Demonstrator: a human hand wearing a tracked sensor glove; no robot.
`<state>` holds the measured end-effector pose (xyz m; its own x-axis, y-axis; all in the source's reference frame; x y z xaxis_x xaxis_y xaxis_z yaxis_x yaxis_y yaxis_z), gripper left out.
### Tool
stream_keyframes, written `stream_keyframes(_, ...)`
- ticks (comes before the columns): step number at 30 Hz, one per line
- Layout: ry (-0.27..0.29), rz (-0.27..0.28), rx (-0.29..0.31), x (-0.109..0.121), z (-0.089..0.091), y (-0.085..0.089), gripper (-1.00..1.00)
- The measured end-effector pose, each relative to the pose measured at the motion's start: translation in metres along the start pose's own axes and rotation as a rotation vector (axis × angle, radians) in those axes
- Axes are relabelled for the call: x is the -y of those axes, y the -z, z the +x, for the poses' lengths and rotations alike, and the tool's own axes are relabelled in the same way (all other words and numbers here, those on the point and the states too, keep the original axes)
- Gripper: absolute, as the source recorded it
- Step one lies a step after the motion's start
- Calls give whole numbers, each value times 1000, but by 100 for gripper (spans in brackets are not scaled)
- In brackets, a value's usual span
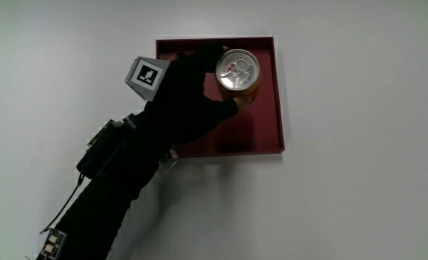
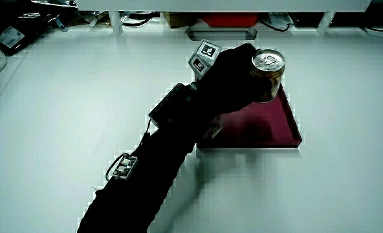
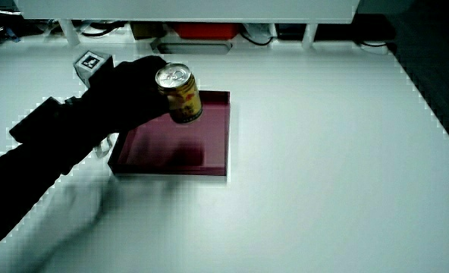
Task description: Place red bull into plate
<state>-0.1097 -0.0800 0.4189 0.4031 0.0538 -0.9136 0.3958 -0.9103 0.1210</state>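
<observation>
A gold can with a silver lid, the red bull (image 1: pixel 237 73), is gripped by the gloved hand (image 1: pixel 199 90) and held over the dark red square plate (image 1: pixel 264 137). In both side views the can (image 2: pixel 267 76) (image 3: pixel 180 94) hangs a little tilted above the plate (image 2: pixel 269 133) (image 3: pixel 186 152), clear of its floor. The hand (image 2: pixel 233 74) (image 3: pixel 137 95) wraps the can's side, and a patterned cube (image 1: pixel 147 76) sits on the back of the hand. The black forearm (image 1: pixel 120 180) reaches over the plate's edge nearest the person.
A low partition (image 2: pixel 243 5) with cables and boxes under it runs along the table's edge farthest from the person. Small items (image 2: pixel 4 39) lie at one table corner. White tabletop (image 1: pixel 358 180) surrounds the plate.
</observation>
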Motion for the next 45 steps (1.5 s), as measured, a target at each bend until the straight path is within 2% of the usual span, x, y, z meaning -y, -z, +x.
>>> stream_keyframes(1,-22,1,3,0,-5,-1,0)
stream_keyframes(2,-42,13,-27,1,-9,-3,0)
stream_keyframes(5,-69,31,-18,2,-26,-3,0)
stream_keyframes(9,-105,46,-40,3,-43,-3,0)
stream_keyframes(10,-117,47,-35,4,-46,-2,0)
stream_keyframes(11,-123,50,-60,4,-48,-2,0)
stream_keyframes(12,-119,51,-47,4,-53,-2,0)
stream_keyframes(13,-150,48,-55,5,-52,-2,0)
stream_keyframes(17,-159,52,-53,5,-61,-1,0)
stream_keyframes(18,-173,53,-62,6,-61,-1,0)
stream_keyframes(19,-185,46,-43,7,-61,0,0)
stream_keyframes(20,-169,51,-60,6,-63,0,0)
stream_keyframes(22,-195,37,-55,7,-64,2,0)
stream_keyframes(23,-167,38,-57,6,-66,3,0)
stream_keyframes(26,-187,28,-30,7,-66,4,0)
stream_keyframes(29,-183,17,-44,6,-66,6,0)
stream_keyframes(30,-194,9,-33,6,-64,7,0)
stream_keyframes(31,-177,13,-50,5,-67,7,0)
stream_keyframes(32,-174,14,-45,5,-68,8,0)
stream_keyframes(33,-196,10,-41,6,-67,8,0)
stream_keyframes(39,-185,11,-26,6,-69,9,0)
stream_keyframes(43,-214,-1,-25,6,-66,9,-14)
stream_keyframes(45,-207,2,-17,6,-67,9,-21)
